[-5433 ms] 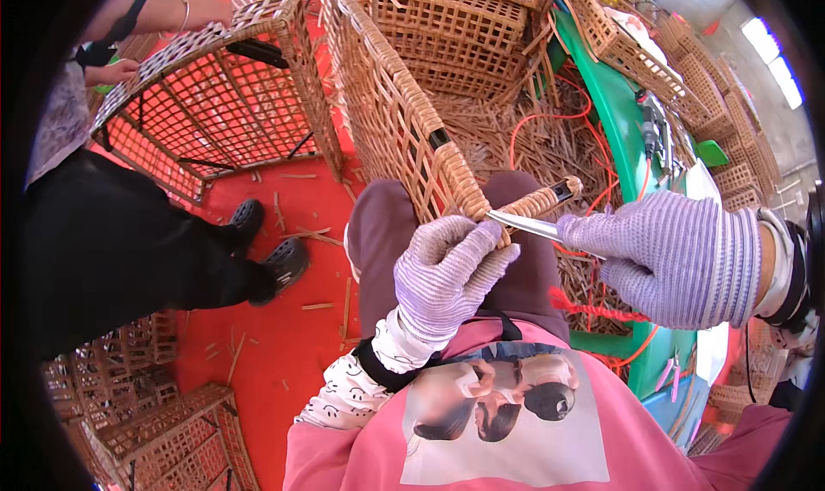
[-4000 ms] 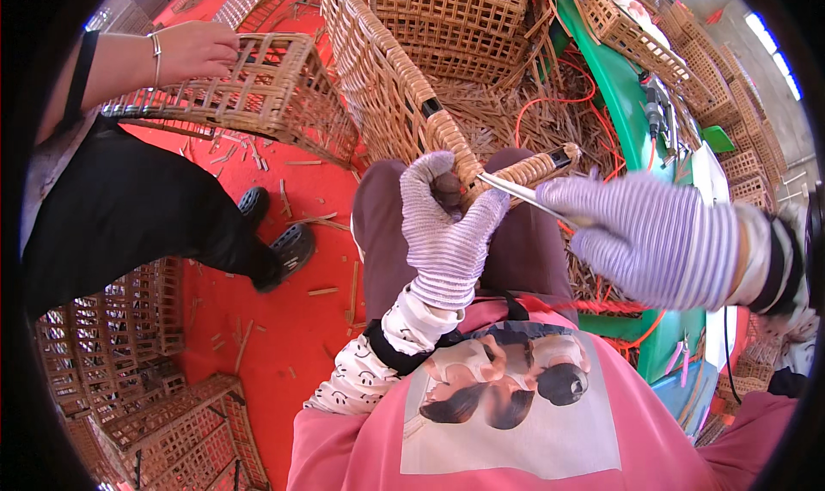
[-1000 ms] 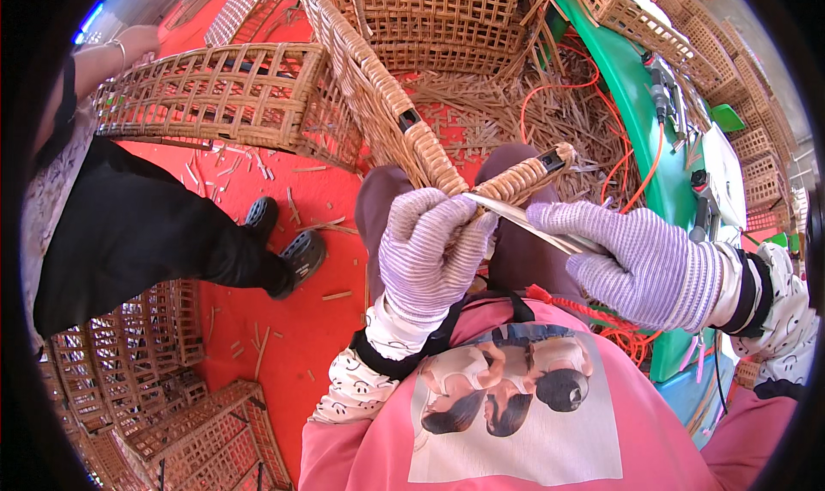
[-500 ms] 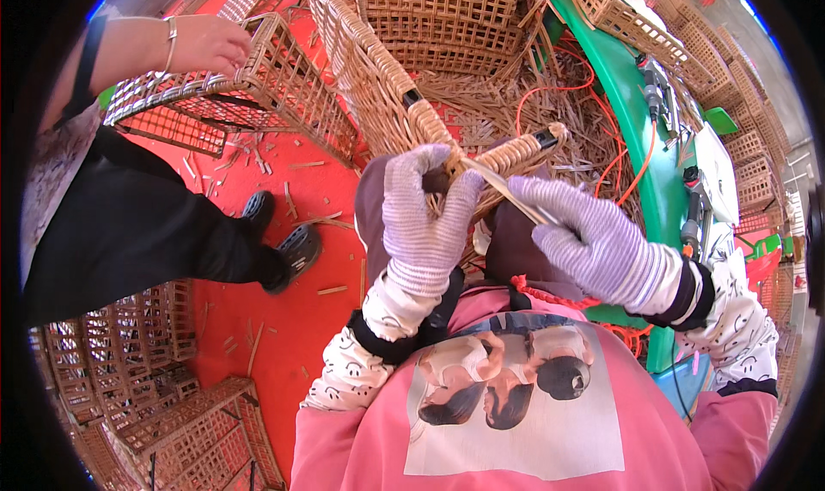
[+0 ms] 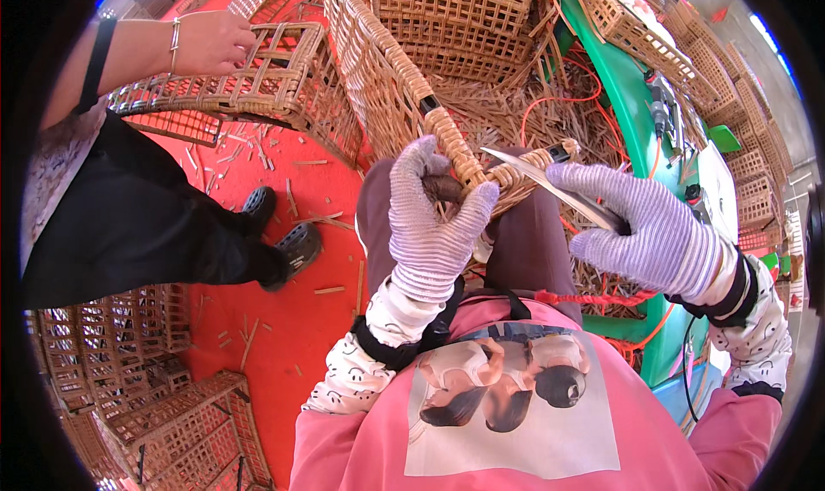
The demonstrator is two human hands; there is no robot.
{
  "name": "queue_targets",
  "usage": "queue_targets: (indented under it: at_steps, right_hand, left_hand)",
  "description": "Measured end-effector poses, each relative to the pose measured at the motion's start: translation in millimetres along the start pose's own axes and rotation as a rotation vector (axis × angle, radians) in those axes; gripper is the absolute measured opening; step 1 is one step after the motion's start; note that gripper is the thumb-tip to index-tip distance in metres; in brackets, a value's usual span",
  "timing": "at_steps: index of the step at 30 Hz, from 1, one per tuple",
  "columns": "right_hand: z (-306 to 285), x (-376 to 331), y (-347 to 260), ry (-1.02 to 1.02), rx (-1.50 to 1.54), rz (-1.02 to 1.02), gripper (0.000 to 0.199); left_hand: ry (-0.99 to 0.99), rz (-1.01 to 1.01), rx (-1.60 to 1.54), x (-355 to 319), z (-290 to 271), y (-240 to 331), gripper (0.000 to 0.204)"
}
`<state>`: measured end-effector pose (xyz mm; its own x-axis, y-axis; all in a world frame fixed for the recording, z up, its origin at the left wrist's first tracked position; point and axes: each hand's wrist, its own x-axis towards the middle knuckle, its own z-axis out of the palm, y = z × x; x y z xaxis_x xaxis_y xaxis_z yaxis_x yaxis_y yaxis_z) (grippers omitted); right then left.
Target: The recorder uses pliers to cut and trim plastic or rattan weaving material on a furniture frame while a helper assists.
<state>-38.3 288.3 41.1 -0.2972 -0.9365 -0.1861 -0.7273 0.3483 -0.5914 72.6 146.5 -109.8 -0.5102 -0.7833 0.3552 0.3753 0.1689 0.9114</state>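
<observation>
Red flooring [image 5: 284, 319] runs underfoot, littered with short straw-coloured cane offcuts, and woven wicker work crowds every edge of the view. At the centre a tall rattan basket [image 5: 378, 70] with a tight open lattice wall leans over the person's lap; its thick rim is wrapped in smooth flat cane coils. The left hand [image 5: 434, 225], in a knitted grey-striped glove, is closed around that wrapped rim, fingers curled over the top and thumb pressed up from the near side. The right hand [image 5: 653, 233], in a matching glove, is clenched around a slim metal blade [image 5: 550, 182], whose pointed tip lies against the coils just beside the left thumb. So two gloved hands meet on one rim.

To the upper left another person's bare hand [image 5: 206, 40], wearing a thin bracelet, rests on a smaller square-meshed basket [image 5: 249, 79]. Two dark shoes [image 5: 284, 233] stand on the floor below it. More lattice crates [image 5: 146, 379], at least three, are stacked at the lower left. A green plastic surface [image 5: 636, 113] curves along the right, with thin orange cord [image 5: 593, 298] trailing across loose cane.
</observation>
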Motion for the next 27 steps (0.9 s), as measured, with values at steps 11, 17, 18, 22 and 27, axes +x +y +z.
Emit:
queue_targets:
  at_steps: [11,17,18,22,27]
  right_hand:
    - [-31.5,35.0,3.4,-0.254,0.278,0.098,0.049]
    - [-42.1,52.3,16.4,-0.356,0.012,-0.047,0.045]
    - [-46.1,53.2,16.1,-0.357,-0.039,-0.076,0.045]
    - [-53.8,54.3,36.9,-0.459,-0.027,-0.112,0.046]
    - [-63.2,91.6,47.5,-0.671,0.021,-0.182,0.051]
  left_hand:
    - [-0.171,0.028,0.152,10.4,-7.4,-8.6,0.071]
    - [-0.162,0.075,0.311,14.8,-8.9,29.3,0.067]
    - [-0.118,0.095,0.448,13.3,-13.1,24.5,0.055]
    - [-0.137,0.195,0.512,11.5,-6.7,21.6,0.061]
    - [-0.174,-0.073,0.470,7.2,-8.4,33.9,0.058]
